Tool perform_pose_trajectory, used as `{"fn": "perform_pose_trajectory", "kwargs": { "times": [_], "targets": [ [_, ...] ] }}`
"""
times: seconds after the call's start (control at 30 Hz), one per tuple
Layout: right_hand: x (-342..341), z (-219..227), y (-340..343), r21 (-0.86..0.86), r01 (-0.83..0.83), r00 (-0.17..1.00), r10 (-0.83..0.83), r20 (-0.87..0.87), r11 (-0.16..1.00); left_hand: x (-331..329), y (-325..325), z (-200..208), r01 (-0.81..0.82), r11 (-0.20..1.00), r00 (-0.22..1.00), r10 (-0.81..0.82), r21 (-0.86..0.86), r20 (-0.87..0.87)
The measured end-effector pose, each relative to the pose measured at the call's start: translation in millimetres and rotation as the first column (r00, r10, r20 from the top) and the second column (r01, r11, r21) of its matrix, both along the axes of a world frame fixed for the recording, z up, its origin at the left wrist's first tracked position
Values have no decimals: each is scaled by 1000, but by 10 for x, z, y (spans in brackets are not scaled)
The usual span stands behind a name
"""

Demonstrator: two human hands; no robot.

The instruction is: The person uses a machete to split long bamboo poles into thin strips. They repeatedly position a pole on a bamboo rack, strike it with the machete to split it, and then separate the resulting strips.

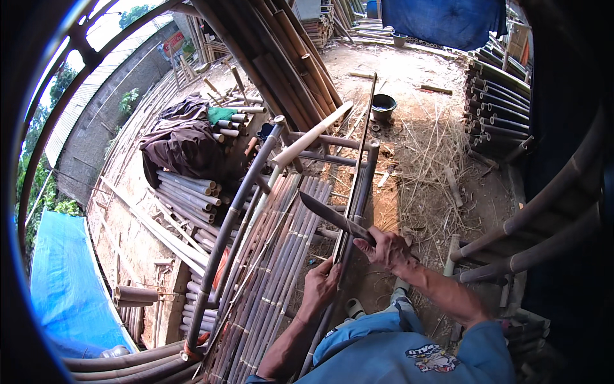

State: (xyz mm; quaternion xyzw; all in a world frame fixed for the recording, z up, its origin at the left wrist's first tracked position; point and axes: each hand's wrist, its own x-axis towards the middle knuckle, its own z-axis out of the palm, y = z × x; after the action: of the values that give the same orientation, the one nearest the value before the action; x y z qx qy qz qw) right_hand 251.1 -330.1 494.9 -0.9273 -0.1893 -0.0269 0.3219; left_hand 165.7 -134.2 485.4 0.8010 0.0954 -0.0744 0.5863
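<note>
My right hand [387, 251] is wrapped round the handle of a machete. The dark, curved machete blade [327, 215] points away to the far left and crosses a long, thin bamboo strip [362, 137]. My left hand [320, 287] is closed on the near part of that strip, just below the blade. The strip runs forward along the right rail of a bamboo frame [231, 221]. Inside the frame, left of my left hand, lies a panel of dark bamboo slats [268, 288] with pale bands at the joints.
A black bucket [384, 107] stands ahead on ground strewn with bamboo shavings [435, 160]. Bamboo poles are stacked at the right [499, 102] and lean at the top centre [281, 57]. A brown cloth [185, 144] covers a pile on the left, near a blue tarp [70, 281].
</note>
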Motion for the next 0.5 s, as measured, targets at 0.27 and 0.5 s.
{"fn": "perform_pose_trajectory", "kwargs": {
  "times": [0.27, 0.5],
  "targets": [
    [386, 144, -184, 11, 152, 988, -152, -7, 988, -372, 52, 13, 32, 999, 999, -32, -14, 29],
    [669, -16, -408, 51, 85, 995, -87, 49, 995, -542, -52, 94, -1, 1000, 1000, 1, -8, -3]
  ]
}}
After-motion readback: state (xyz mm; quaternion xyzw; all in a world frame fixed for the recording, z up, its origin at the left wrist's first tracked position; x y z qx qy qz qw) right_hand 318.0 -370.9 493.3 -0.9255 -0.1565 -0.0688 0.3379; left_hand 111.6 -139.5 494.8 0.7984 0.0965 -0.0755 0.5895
